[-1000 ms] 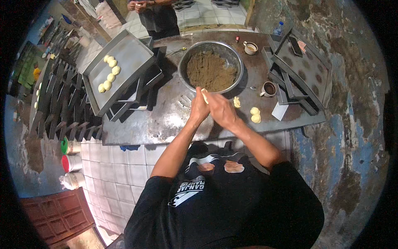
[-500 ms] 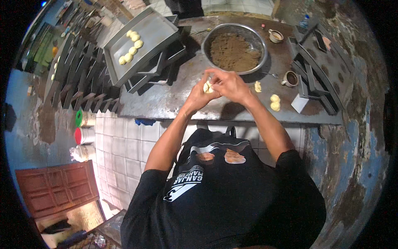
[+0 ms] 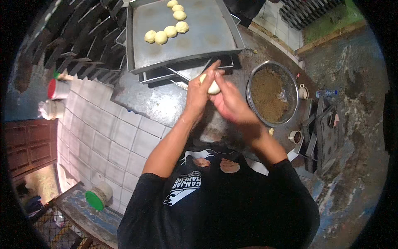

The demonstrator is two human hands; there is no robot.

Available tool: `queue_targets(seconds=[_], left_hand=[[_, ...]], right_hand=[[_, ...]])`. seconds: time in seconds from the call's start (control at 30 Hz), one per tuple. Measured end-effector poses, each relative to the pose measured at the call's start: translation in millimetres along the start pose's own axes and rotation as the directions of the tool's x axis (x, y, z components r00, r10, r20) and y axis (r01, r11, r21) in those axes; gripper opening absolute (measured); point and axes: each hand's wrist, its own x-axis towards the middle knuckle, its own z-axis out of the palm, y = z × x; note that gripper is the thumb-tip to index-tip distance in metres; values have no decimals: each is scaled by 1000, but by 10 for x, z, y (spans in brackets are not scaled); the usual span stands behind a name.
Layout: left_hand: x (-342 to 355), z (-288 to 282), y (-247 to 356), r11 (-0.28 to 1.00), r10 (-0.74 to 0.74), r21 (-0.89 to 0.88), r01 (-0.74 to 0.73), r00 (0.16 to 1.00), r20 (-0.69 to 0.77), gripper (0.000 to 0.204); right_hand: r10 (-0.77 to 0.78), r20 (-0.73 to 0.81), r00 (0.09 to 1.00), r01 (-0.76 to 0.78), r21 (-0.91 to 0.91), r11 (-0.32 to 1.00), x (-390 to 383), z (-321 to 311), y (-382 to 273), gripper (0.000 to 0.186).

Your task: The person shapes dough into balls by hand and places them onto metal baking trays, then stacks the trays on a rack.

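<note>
Between my two palms is a pale yellow dough ball (image 3: 214, 88), partly hidden by the fingers. My left hand (image 3: 196, 96) closes on it from the left, and my right hand (image 3: 229, 101) presses from the right, fingers angled upward. Just beyond them lies a metal baking tray (image 3: 150, 15), raised on other trays. Several round dough balls (image 3: 182, 27) sit on it in a bent row. To the right of my hands stands a steel bowl (image 3: 250, 99) of brown crumbly filling (image 3: 267, 93). Near my right wrist is a small dough scrap (image 3: 271, 131).
Two cups stand right of the bowl, a pale cup (image 3: 304, 92) and a dark-filled cup (image 3: 295, 137). Beside them are stacked metal trays (image 3: 325, 133) and a clear bottle (image 3: 326, 93). More dark trays (image 3: 89, 43) lean at the left. A green-lidded tub (image 3: 99, 196) is lower left.
The view has swung left, so the tray looks nearer and the bowl further right. My hands, loosely pinching dough before, now press together around a rounder ball, closer to the tray.
</note>
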Motion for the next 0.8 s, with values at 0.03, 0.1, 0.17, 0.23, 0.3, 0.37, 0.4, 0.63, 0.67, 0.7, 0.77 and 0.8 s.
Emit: queue_targets(seconds=[0.03,0.1,0.17,0.23,0.3,0.37,0.4,0.63,0.67,0.7,0.77,0.8], left_hand=[[203,-134,-7,997,41,-69,-43,999,-36,51],[446,-324,111,984,120,-127,-129,990,-75,64],[637,-507,183,949,311,-8,-314,945,-100,85],[708,-778,263,923,351,213,-321,929,-118,67],[571,-1007,416,931,268,296,-214,951,-156,47],[412,-1310,520,919,248,357,-167,950,-192,46],[342,-1483,525,836,318,512,-198,935,-156,45],[85,-1596,625,808,354,550,-212,921,-164,41],[108,-1517,634,800,361,554,-230,922,-139,41],[146,-1431,641,785,369,567,-249,923,-106,40],[155,-1163,658,783,358,571,-248,930,-87,38],[123,-1118,638,769,365,583,-263,929,-63,38]], right_hand=[[79,43,996,-70,-172,983,293,-114,-173,41],[113,-47,992,-120,-577,808,882,-117,-575,36],[-182,-126,975,-50,-927,372,1447,-113,-843,34],[-348,-39,937,-22,-998,52,2046,-450,-923,35],[18,276,961,208,-680,-703,2439,-853,-897,44],[66,364,929,304,-649,-698,2614,-941,-877,45],[76,458,886,381,-624,-682,2675,-954,-865,46],[168,476,863,459,-601,-654,2819,-1064,-562,55],[203,445,872,438,-525,-729,2827,-1038,-602,60],[164,446,880,407,-527,-746,2881,-1050,-715,60],[125,164,979,179,-977,-117,2847,-1155,-917,72],[80,101,992,77,-963,257,2638,-740,-1014,75]])
